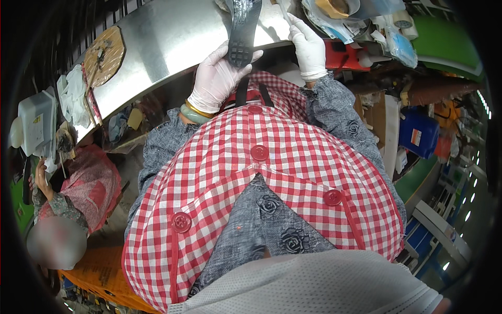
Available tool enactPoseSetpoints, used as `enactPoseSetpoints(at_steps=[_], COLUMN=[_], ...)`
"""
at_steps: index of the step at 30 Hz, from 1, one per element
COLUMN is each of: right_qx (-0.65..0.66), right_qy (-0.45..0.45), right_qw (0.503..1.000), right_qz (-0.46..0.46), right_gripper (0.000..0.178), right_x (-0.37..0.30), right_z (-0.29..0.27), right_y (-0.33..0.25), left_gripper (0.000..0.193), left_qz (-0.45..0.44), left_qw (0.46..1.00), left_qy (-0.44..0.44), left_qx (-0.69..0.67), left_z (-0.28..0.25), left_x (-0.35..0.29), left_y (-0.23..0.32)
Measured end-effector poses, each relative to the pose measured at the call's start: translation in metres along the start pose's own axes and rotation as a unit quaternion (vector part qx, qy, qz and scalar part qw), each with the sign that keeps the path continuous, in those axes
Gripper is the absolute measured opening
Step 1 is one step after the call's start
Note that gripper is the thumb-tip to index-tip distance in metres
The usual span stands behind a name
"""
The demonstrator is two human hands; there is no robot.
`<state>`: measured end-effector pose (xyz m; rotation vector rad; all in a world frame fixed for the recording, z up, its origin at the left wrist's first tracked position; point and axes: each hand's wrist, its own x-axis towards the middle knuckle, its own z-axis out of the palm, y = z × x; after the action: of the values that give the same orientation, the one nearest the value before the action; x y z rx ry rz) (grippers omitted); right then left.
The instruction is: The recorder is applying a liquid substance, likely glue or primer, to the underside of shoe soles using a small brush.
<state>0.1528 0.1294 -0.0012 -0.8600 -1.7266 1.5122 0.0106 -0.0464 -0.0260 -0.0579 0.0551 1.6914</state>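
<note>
A black shoe sole (244,32) points away from me over the metal worktop, its blocky heel tread nearest and a glossy streaked stretch beyond. My left hand (222,77), in a thin white glove, grips it by the heel, fingers on one side and thumb on the other. To the right of the sole, my white-gloved right hand (308,47) pinches a thin, light-coloured stick (284,11). The stick's far end runs out of the top of the picture, so its tip cannot be seen.
The shiny metal worktop (157,44) curves across the front. A round brown board (104,55) and a plastic bag (76,97) lie at its left. Papers and rolls (342,15) crowd the right, above a red container (348,56). A co-worker (86,193) sits at the left.
</note>
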Motion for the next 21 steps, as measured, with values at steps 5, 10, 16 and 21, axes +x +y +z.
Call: enactPoseSetpoints(at_steps=[5, 10, 16, 21], right_qx=[-0.100, -0.059, -0.166, -0.155], right_qy=[-0.047, -0.004, -0.059, -0.054], right_qw=[0.994, 0.998, 0.984, 0.984], right_qz=[-0.008, -0.021, -0.039, -0.064], right_gripper=[0.034, 0.035, 0.028, 0.030], right_x=[-0.010, 0.022, 0.013, 0.042], right_z=[0.015, -0.001, 0.003, -0.007], right_y=[-0.002, -0.002, -0.006, -0.016], left_gripper=[0.043, 0.043, 0.044, 0.041], left_qz=[0.004, -0.008, -0.010, 0.010], left_qw=[0.999, 0.999, 0.995, 0.990], left_qy=[0.029, 0.047, 0.071, 0.101], left_qx=[0.014, 0.023, 0.068, 0.100], left_z=[0.007, 0.006, 0.011, 0.011], left_x=[-0.010, -0.017, -0.035, -0.046], left_y=[-0.002, 0.001, 0.010, 0.012])
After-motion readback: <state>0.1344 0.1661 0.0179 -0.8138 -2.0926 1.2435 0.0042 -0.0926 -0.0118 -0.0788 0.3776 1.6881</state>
